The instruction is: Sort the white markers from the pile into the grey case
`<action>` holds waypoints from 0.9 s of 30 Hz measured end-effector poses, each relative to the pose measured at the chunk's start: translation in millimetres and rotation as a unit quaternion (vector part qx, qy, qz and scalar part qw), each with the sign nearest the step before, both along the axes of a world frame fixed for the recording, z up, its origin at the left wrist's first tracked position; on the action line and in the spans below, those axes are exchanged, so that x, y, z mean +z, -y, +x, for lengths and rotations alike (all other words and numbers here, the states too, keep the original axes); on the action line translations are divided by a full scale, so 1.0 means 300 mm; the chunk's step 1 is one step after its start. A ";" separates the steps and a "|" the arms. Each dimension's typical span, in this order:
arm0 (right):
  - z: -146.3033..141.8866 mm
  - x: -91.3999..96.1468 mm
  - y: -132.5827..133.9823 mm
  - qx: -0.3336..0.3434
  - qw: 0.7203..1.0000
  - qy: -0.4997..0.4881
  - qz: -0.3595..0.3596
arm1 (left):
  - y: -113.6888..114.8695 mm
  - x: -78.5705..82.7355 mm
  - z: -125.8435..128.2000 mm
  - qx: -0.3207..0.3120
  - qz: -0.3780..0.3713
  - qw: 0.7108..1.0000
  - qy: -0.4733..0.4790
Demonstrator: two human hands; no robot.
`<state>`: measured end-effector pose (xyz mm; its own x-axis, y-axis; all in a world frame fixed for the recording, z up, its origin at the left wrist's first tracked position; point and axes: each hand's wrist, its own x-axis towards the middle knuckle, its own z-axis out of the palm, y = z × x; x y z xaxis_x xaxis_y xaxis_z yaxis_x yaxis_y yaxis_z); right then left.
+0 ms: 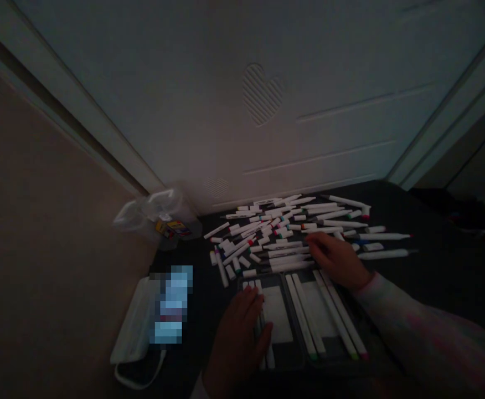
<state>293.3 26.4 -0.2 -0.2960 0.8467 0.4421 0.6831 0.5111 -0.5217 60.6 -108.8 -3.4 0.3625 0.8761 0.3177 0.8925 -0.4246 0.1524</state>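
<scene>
My left hand (240,330) lies over the left section of a dark tray (298,346), thumb and fingers apart. Beneath it are several white markers (269,354) set lengthwise. My right hand (340,259) reaches over the tray's far edge into a loose heap of white markers (284,257). Its fingers are curled closed at the ends of those markers; what is between them is hidden. In the tray's right section lie a pair of white markers with green ends (304,316) and another pair (340,316) with green and red ends.
Many loose caps (263,240) and markers are scattered across the dark tabletop (209,354). On the left are a lit, blurred-out phone (171,305), a white device (131,321) with a cable, and clear plastic cases (171,213). A white panel with heart reliefs (263,94) stands behind.
</scene>
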 end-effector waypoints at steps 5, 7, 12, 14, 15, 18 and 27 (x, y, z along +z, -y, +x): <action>-0.002 -0.002 -0.001 0.006 1.000 -0.006 0.010 | -0.043 0.036 -0.042 0.078 0.011 0.990 0.116; -0.002 -0.004 -0.002 0.010 1.000 -0.009 0.015 | -0.093 0.061 -0.070 0.122 0.016 0.981 0.148; 0.002 -0.020 -0.007 0.005 1.000 -0.010 0.016 | -0.279 0.118 -0.168 0.258 0.005 0.956 0.139; 0.005 -0.026 -0.007 0.005 1.000 -0.014 0.005 | -0.362 0.128 -0.206 0.292 -0.010 0.949 0.122; 0.006 -0.026 -0.007 0.002 1.000 -0.016 0.000 | -0.402 0.129 -0.221 0.300 -0.026 0.947 0.109; 0.007 -0.019 -0.006 -0.007 1.000 -0.026 -0.005 | -0.502 0.125 -0.242 0.295 -0.079 0.950 0.059; 0.003 -0.011 -0.010 -0.032 0.996 -0.078 -0.006 | -0.609 0.097 -0.216 0.301 -0.163 0.940 -0.011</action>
